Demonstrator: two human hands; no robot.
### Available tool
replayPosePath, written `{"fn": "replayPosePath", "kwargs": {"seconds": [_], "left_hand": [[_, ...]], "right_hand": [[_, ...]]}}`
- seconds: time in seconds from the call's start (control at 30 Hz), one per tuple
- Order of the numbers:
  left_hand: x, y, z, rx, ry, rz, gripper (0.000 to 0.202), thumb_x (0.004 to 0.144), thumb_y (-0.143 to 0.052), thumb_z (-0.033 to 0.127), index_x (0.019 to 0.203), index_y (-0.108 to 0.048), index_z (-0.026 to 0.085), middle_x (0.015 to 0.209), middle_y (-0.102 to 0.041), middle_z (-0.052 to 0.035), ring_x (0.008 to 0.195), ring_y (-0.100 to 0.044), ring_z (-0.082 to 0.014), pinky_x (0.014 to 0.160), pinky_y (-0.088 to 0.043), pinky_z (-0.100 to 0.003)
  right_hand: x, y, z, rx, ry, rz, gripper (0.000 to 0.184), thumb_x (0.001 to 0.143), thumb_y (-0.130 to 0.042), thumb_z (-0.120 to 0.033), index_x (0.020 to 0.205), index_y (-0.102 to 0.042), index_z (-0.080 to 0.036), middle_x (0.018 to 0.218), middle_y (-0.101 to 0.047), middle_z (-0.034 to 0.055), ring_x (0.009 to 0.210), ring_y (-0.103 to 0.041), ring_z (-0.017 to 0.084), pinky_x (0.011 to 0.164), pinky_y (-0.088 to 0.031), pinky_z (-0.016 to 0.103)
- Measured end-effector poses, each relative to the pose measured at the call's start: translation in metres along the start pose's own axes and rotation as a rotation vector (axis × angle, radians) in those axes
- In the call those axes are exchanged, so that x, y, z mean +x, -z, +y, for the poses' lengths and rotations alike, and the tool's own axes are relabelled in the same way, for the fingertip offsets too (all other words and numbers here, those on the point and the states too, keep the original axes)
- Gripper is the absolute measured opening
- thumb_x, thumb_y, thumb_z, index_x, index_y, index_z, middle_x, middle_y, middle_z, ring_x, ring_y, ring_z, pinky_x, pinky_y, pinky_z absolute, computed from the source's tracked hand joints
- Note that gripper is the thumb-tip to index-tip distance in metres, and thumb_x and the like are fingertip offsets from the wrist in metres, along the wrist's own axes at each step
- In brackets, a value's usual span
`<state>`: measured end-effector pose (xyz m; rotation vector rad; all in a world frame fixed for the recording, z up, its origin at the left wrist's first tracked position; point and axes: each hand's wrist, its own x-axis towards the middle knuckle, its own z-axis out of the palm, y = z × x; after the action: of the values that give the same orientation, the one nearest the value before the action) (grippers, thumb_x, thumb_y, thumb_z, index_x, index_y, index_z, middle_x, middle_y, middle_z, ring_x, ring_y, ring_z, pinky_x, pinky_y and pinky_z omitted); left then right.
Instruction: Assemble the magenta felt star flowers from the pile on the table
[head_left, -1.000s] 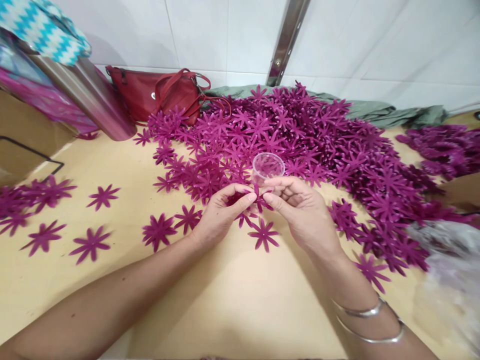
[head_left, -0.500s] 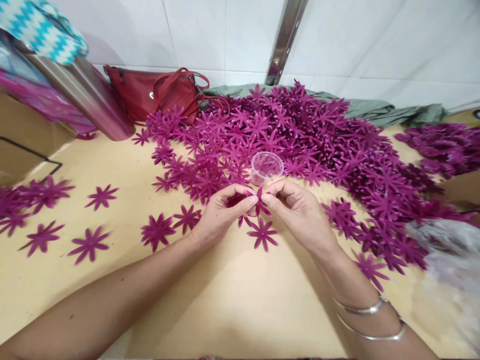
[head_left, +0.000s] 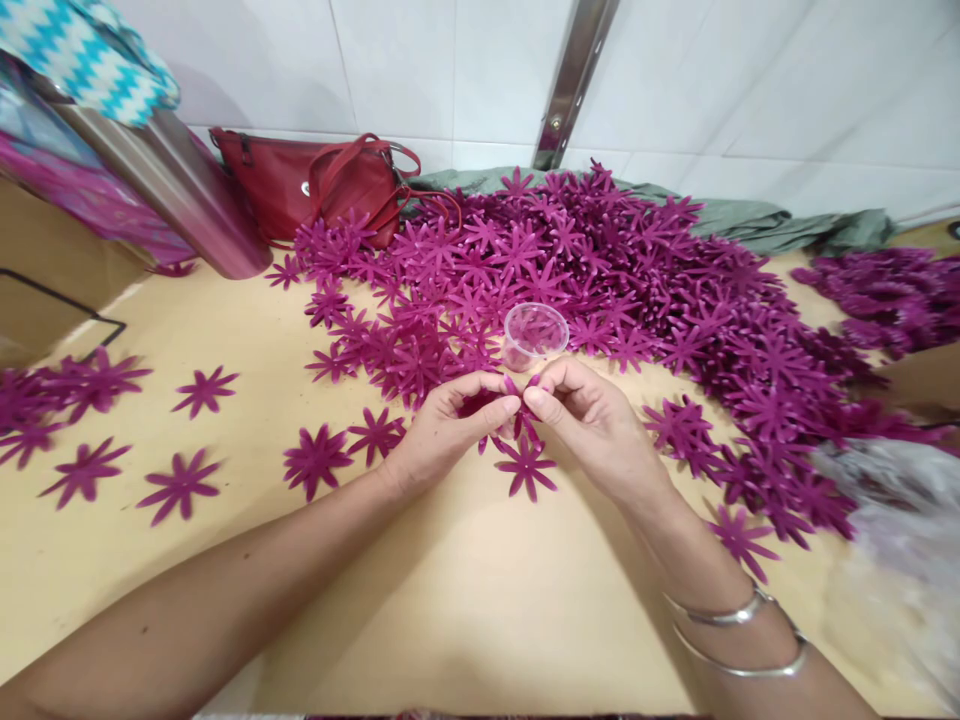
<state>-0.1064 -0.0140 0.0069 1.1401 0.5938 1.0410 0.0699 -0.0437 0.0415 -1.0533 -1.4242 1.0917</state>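
My left hand (head_left: 442,430) and my right hand (head_left: 592,420) meet at the middle of the table, fingertips pinched together on one purple flower cutout (head_left: 517,408) held between them. Its petals stick out above and below the fingers. Another loose flower (head_left: 526,468) lies flat on the table right under the hands. Just behind the hands stands a small clear plastic cup (head_left: 534,334) at the edge of a big heap of purple flowers (head_left: 600,270).
Single flowers (head_left: 180,486) are spread over the left of the yellow table (head_left: 465,600). A red handbag (head_left: 322,185) and a metal cylinder (head_left: 172,190) stand at the back left. Clear plastic wrap (head_left: 892,540) lies at the right, green cloth (head_left: 750,220) by the tiled wall.
Both hands have drawn slightly closer together on the flower, and its petals have folded up between the fingertips. Nothing else on the table has moved.
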Motion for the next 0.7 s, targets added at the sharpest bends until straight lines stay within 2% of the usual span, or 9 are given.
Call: {"fn": "replayPosePath", "kwargs": {"seconds": [0.2, 0.3, 0.4, 0.5, 0.6, 0.7], "left_hand": [[-0.001, 0.000, 0.002, -0.011, 0.019, 0.012, 0.017, 0.086, -0.083, 0.032, 0.093, -0.077, 0.018, 0.081, -0.069, 0.0003, 0.069, -0.060, -0.0100, 0.070, -0.051, -0.023], [0.001, -0.001, 0.002, -0.040, 0.023, 0.064, 0.020, 0.085, -0.083, 0.034, 0.092, -0.076, 0.017, 0.071, -0.066, 0.0023, 0.063, -0.059, -0.0092, 0.065, -0.049, -0.022], [0.001, -0.002, 0.001, -0.069, 0.022, 0.114, 0.022, 0.084, -0.084, 0.035, 0.093, -0.074, 0.017, 0.068, -0.066, 0.0034, 0.062, -0.061, -0.0093, 0.067, -0.051, -0.022], [0.001, -0.002, 0.001, -0.035, 0.004, 0.083, 0.018, 0.086, -0.082, 0.032, 0.092, -0.073, 0.017, 0.069, -0.066, 0.0031, 0.064, -0.062, -0.0094, 0.069, -0.052, -0.022], [0.000, -0.003, 0.001, -0.020, -0.016, 0.060, 0.016, 0.087, -0.082, 0.030, 0.094, -0.073, 0.018, 0.073, -0.067, 0.0029, 0.065, -0.062, -0.0087, 0.067, -0.052, -0.021], [-0.001, -0.003, 0.002, 0.012, -0.090, 0.114, 0.018, 0.085, -0.083, 0.028, 0.098, -0.075, 0.019, 0.087, -0.071, 0.0007, 0.074, -0.065, -0.0093, 0.071, -0.054, -0.021]], "right_hand": [[0.001, -0.001, 0.002, 0.007, 0.011, -0.002, 0.031, 0.093, -0.076, -0.047, 0.080, -0.063, -0.022, 0.075, -0.063, -0.0024, 0.069, -0.057, 0.014, 0.066, -0.048, 0.028], [0.002, 0.001, 0.005, 0.038, -0.032, -0.005, 0.027, 0.088, -0.081, -0.047, 0.088, -0.069, -0.022, 0.079, -0.065, -0.0013, 0.072, -0.058, 0.015, 0.069, -0.048, 0.028], [0.003, 0.003, 0.007, 0.044, -0.049, 0.009, 0.027, 0.086, -0.083, -0.046, 0.096, -0.073, -0.023, 0.081, -0.065, -0.0009, 0.073, -0.057, 0.015, 0.068, -0.047, 0.029], [0.003, 0.003, 0.008, 0.032, -0.028, 0.024, 0.020, 0.089, -0.081, -0.042, 0.092, -0.073, -0.024, 0.082, -0.066, -0.0006, 0.074, -0.057, 0.015, 0.069, -0.047, 0.029], [0.002, 0.003, 0.008, 0.024, -0.023, 0.013, 0.017, 0.090, -0.080, -0.037, 0.087, -0.071, -0.023, 0.085, -0.068, -0.0002, 0.080, -0.061, 0.016, 0.076, -0.049, 0.030], [0.002, 0.002, 0.011, -0.011, -0.036, 0.037, 0.015, 0.089, -0.080, -0.033, 0.084, -0.071, -0.023, 0.088, -0.070, 0.0003, 0.084, -0.063, 0.017, 0.081, -0.049, 0.032]]}}
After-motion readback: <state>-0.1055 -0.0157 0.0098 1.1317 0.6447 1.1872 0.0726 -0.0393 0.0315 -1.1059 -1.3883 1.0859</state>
